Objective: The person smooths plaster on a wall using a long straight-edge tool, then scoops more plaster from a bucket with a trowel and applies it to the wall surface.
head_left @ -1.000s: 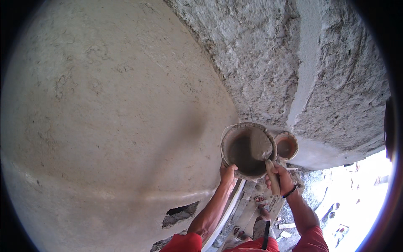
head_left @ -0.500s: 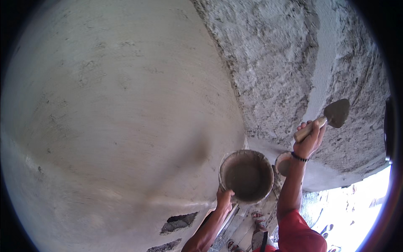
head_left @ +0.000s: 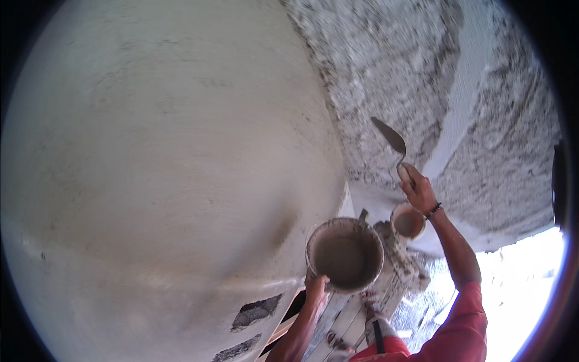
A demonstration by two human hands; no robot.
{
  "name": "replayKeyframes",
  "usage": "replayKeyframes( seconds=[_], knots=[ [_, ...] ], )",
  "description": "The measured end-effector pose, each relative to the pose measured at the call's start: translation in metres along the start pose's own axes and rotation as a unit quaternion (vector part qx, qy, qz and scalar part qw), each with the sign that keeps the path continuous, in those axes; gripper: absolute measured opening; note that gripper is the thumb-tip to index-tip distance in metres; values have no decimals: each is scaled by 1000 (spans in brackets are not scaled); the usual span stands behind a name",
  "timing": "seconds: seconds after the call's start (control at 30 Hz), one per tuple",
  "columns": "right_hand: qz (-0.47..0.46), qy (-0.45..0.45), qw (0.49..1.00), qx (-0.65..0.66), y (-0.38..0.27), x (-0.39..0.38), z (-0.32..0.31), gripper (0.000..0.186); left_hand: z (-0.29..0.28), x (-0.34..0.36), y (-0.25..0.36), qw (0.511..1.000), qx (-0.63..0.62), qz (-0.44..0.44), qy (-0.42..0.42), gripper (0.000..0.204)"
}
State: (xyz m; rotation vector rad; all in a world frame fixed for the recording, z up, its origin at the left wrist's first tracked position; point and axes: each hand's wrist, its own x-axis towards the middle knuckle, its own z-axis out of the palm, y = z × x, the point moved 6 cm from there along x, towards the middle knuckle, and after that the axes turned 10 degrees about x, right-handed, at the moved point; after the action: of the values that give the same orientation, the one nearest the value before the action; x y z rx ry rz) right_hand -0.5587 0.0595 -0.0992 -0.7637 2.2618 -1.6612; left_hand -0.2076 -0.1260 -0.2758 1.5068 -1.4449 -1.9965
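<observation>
My left hand (head_left: 316,289) grips the rim of a round bucket (head_left: 312,241), its thumb over the near left edge. Grey wet mortar (head_left: 344,256) lies inside the bucket. My right hand (head_left: 420,192) is closed round the wooden handle of a pointed trowel (head_left: 392,137), raised beyond the bucket and to its right. The trowel's blade is tilted, showing a narrow side, and points up and left in front of a rough grey wall (head_left: 386,72). Whether mortar sits on the blade I cannot tell.
A smooth plastered wall (head_left: 181,151) fills the left, with two rough dark recesses (head_left: 256,312) low down. A smaller bucket (head_left: 408,223) stands below my right hand. Under me are wooden planks (head_left: 347,323) where my feet stand. Bright ground shows at lower right.
My right hand has swung the trowel left and turned its blade from broadside to nearly edge-on. The bucket in my left hand has shifted slightly left. More of the smaller bucket shows.
</observation>
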Motion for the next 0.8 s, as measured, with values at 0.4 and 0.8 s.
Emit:
replayKeyframes(
  seconds=[0.4, 0.8],
  knots=[
    [130, -340, 879, -309, 167, -150, 40, 30, 113, 14, -53, 957, 245, 142, -59, 58],
    [314, -540, 778, 66, 269, -210, 55, 25, 158, 16, -74, 906, 351, 160, -174, 53]
  ],
)
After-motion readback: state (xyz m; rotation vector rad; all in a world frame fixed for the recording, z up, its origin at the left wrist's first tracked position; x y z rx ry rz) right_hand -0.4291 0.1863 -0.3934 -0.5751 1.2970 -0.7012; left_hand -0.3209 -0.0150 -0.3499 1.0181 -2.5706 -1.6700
